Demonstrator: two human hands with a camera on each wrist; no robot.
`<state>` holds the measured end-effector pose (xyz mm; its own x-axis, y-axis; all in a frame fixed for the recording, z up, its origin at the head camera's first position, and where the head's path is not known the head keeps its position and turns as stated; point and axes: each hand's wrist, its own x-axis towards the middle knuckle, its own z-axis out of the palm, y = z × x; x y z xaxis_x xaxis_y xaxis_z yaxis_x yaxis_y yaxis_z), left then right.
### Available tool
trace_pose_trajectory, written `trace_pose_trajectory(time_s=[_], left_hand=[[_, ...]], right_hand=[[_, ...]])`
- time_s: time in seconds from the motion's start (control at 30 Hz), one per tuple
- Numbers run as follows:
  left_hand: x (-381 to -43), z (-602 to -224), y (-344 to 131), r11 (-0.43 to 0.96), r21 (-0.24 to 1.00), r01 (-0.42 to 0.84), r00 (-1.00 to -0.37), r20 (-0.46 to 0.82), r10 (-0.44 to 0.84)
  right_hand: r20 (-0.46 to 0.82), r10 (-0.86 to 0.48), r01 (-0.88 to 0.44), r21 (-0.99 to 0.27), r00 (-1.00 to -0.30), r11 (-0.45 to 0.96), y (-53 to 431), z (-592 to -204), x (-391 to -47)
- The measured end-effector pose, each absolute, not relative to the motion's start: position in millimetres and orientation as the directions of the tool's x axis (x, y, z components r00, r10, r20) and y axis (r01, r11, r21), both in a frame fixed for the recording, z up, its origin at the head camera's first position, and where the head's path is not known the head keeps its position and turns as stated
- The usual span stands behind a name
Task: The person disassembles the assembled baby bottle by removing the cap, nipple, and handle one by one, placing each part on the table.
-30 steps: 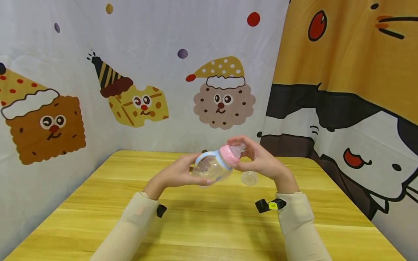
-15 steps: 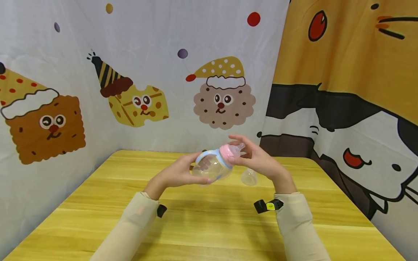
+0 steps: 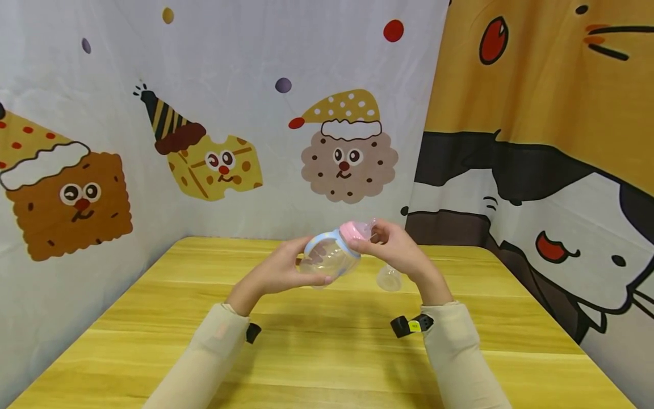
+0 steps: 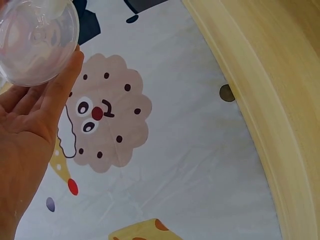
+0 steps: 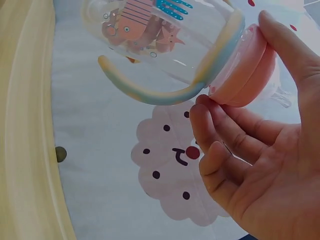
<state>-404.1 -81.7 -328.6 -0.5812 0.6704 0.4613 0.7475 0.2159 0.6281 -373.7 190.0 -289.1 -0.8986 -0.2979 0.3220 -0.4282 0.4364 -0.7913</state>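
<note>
Above the table, my left hand (image 3: 278,270) grips the clear body of a baby bottle (image 3: 332,261), which tilts with its top toward the right. Thumb and fingers of my right hand (image 3: 398,247) pinch the pink collar (image 3: 351,232) below the clear teat. A blue-and-yellow handle (image 5: 145,95) curves off the bottle's neck in the right wrist view, with printed sea creatures on the body. From the left wrist, the round bottle base (image 4: 40,55) shows against the fingers. A clear domed cap (image 3: 389,280) stands on the table, partly behind my right wrist.
The wooden table (image 3: 317,352) stretches under both arms. Cartoon-printed cloth (image 3: 245,74) hangs behind its far edge and along both sides. Black camera straps sit on both wrists, the right one (image 3: 411,325) with a yellow label.
My right hand has shifted a little left and down and turned about the collar, its fingers now closer in. The left hand holds the bottle in nearly the same place.
</note>
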Motion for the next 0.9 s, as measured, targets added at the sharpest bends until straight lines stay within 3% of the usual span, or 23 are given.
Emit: trace_pose_trajectory(time_s=[0.43, 0.9], left_hand=[[-409, -334, -84, 0.241, 0.641, 0.729, -0.605, 0.437, 0.666], [-388, -316, -83, 0.253, 0.692, 0.676, -0.629, 0.363, 0.687]], right_hand=[[0.385, -0.278, -0.472, -0.772, -0.880, 0.425, 192, -288, -374], [0.479, -0.173, -0.507, -0.776, -0.861, 0.374, 200, -283, -372]])
